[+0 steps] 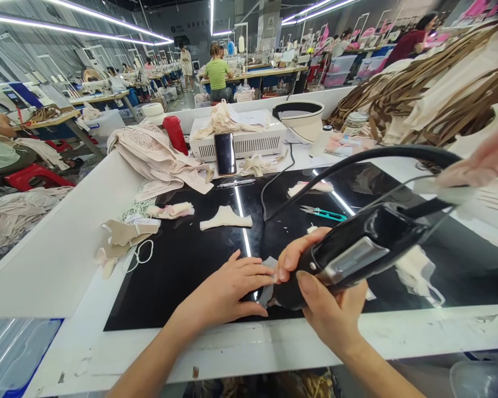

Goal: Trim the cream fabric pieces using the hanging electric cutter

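My right hand (327,298) is wrapped round a black corded hand tool (352,249) with a metal plate on its side. Its exact kind I cannot make out. The tool's front end points down and left at the black mat (182,276). My left hand (228,284) lies flat with fingers stretched, the tips on a small greyish sheer piece (269,276) by the tool's front end. Beyond it on the mat is a cream fabric cutout (226,218). Teal-handled thread snips (326,214) lie past the tool.
Fabric pieces (161,155), a red cup (175,135), a phone (224,153) and a white vented box (240,141) stand along the back. Brown straps (431,77) pile at right. A blurred hand (489,152) is near the thick black cable (382,152). People sew beyond.
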Motion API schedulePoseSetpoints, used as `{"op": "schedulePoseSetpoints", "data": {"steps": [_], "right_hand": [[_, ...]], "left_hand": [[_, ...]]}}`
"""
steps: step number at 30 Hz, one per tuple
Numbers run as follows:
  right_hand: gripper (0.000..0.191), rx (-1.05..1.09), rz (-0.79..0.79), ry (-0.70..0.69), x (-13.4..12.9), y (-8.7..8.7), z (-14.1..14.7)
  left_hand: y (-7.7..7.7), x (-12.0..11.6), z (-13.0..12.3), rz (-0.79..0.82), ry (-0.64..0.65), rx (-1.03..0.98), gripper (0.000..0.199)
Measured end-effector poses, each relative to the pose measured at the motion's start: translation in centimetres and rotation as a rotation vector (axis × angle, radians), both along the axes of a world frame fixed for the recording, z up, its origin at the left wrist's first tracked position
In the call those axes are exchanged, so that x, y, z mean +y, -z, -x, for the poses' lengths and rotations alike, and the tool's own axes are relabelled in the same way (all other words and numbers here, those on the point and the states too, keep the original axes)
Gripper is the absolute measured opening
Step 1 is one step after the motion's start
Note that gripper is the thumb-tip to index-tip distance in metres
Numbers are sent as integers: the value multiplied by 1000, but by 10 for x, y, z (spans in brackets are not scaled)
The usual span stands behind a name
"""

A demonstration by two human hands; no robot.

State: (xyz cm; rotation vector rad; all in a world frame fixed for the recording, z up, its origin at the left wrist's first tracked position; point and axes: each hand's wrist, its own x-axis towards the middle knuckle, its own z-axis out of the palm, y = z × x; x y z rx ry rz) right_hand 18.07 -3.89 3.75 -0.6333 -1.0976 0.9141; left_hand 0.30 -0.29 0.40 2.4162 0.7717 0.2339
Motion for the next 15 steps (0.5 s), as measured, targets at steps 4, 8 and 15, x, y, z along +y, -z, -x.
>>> {"op": "schedulePoseSetpoints", "data": {"steps": [4, 8, 15], "right_hand": [[35, 33, -4, -52, 1, -1, -9], [34, 49, -29, 3, 7, -5, -26], [32, 59, -57, 178, 19, -3, -44]], "left_hand": [[-1, 0, 3, -7, 6, -19, 54], [-6, -1, 1, -45, -23, -47, 40], [4, -5, -21, -134, 7, -16, 56]]}}
